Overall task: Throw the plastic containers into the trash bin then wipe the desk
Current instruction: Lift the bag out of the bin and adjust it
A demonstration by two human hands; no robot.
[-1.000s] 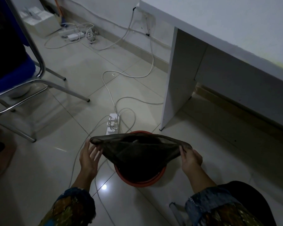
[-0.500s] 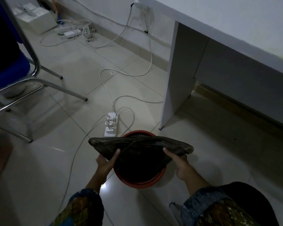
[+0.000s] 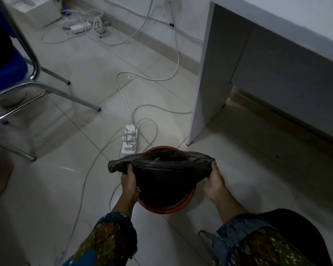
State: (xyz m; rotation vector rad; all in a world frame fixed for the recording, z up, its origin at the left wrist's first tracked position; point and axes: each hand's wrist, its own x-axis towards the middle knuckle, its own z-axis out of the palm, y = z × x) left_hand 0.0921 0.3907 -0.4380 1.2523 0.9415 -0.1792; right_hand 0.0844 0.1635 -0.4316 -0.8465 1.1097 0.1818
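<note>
A round red trash bin [image 3: 162,208] stands on the tiled floor just in front of me. A dark plastic liner bag [image 3: 161,169] sits in it, its mouth stretched wide above the rim. My left hand [image 3: 129,179] grips the bag's left edge and my right hand [image 3: 214,181] grips its right edge. The white desk [image 3: 296,25] stands at the upper right, with its side panel close behind the bin. No plastic containers are visible; the inside of the bag is too dark to read.
A white power strip [image 3: 129,139] with plugged cables lies on the floor just behind the bin, and more cables trail toward the wall. A blue chair with chrome legs [image 3: 17,73] stands at the left. A white box [image 3: 35,10] sits near the far wall.
Both hands have shifted from the bag's outer ends to a closer hold on its rim, pulling the bag lower around the bin. The view has tilted slightly downward.
</note>
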